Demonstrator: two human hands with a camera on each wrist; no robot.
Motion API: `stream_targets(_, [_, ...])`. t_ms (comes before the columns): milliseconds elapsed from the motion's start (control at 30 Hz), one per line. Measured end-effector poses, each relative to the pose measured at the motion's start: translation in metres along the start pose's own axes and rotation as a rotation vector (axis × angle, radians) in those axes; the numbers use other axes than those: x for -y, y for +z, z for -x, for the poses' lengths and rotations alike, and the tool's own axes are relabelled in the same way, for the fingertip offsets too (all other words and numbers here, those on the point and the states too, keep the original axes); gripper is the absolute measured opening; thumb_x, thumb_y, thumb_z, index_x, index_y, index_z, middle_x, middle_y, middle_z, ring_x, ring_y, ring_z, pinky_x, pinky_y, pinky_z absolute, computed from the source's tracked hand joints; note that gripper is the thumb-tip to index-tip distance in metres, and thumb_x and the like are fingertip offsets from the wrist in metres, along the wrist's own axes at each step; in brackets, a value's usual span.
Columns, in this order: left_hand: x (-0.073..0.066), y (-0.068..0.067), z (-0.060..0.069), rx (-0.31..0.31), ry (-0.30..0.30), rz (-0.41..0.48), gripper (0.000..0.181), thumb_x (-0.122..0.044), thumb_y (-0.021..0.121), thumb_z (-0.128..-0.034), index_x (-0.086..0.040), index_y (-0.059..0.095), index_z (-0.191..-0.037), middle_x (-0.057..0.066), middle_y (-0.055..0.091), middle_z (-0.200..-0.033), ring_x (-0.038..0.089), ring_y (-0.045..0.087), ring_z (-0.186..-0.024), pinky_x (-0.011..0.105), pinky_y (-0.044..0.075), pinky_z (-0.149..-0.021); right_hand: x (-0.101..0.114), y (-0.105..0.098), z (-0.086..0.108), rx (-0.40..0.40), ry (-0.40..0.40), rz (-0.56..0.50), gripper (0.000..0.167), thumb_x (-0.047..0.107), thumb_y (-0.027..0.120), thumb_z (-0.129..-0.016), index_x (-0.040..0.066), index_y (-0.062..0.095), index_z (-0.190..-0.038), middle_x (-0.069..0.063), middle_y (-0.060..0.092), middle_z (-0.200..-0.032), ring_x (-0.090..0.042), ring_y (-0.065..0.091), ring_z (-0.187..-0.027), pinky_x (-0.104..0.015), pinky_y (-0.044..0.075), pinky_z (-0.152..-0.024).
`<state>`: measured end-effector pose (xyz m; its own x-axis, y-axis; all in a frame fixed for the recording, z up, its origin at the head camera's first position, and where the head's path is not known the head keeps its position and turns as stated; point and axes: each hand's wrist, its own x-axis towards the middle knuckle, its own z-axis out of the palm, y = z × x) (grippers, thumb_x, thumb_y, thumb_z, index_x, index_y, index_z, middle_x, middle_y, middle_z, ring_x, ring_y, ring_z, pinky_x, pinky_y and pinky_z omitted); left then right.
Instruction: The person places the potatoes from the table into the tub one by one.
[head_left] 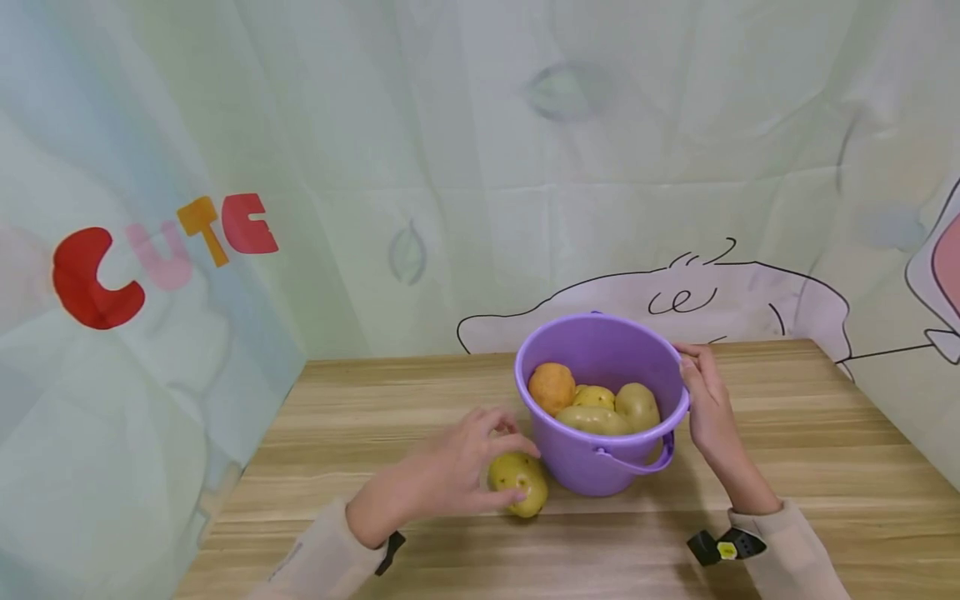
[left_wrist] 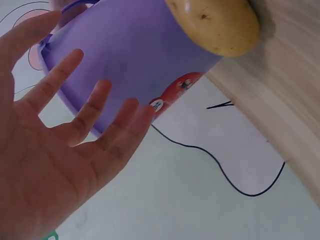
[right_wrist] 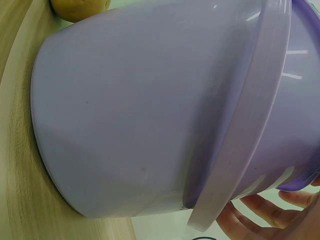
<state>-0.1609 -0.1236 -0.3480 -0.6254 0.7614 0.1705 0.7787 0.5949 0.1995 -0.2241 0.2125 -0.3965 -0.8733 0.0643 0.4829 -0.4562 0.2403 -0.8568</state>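
Observation:
A purple bucket (head_left: 592,467) stands on the table, with several potatoes (head_left: 595,419) and an orange round item (head_left: 552,388) inside. My right hand (head_left: 708,404) grips its rim on the right side, the thumb at the edge and the fingers around the outside. A yellow potato (head_left: 517,473) lies on the table just left of the bucket. Over it hovers my left hand (head_left: 450,467), fingers spread and loosely bent, holding nothing. In the left wrist view the palm (left_wrist: 50,170) is apart from the potato (left_wrist: 217,25).
The bucket's handle (head_left: 637,467) hangs down at its front. The wooden table (head_left: 360,417) reaches back to a printed curtain (head_left: 360,275), which also runs along the left and right sides. Both wrists wear dark straps.

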Motion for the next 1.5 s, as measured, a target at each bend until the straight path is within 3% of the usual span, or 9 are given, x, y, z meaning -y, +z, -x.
stream_targets(500, [0.006, 0.024, -0.001, 0.097, -0.056, 0.010, 0.045, -0.037, 0.071, -0.0905, -0.025, 0.061, -0.132, 0.010, 0.048, -0.130, 0.026, 0.050, -0.113, 0.037, 0.049, -0.092, 0.000, 0.000, 0.000, -0.001, 0.008, -0.026, 0.036, 0.016, 0.034, -0.108, -0.006, 0.048, -0.133, -0.007, 0.060, -0.113, -0.013, 0.061, -0.095, -0.022, 0.051, -0.078])
stream_targets(933, [0.012, 0.038, -0.005, 0.127, -0.086, 0.002, 0.050, -0.039, 0.072, -0.0901, -0.025, 0.059, -0.136, 0.015, 0.044, -0.138, 0.033, 0.047, -0.121, 0.042, 0.048, -0.096, 0.000, -0.001, -0.001, 0.009, -0.001, 0.005, 0.039, 0.021, 0.032, -0.109, -0.006, 0.047, -0.133, -0.023, 0.057, -0.117, -0.016, 0.060, -0.096, -0.023, 0.050, -0.078])
stream_targets(1500, [0.008, 0.051, -0.012, 0.166, -0.137, -0.065, 0.053, -0.041, 0.073, -0.0880, -0.026, 0.059, -0.137, 0.020, 0.045, -0.136, 0.033, 0.050, -0.116, 0.040, 0.053, -0.087, 0.000, 0.000, 0.000, 0.005, 0.010, -0.012, 0.037, 0.018, 0.033, -0.109, -0.004, 0.048, -0.134, -0.013, 0.058, -0.113, -0.015, 0.060, -0.095, -0.023, 0.050, -0.077])
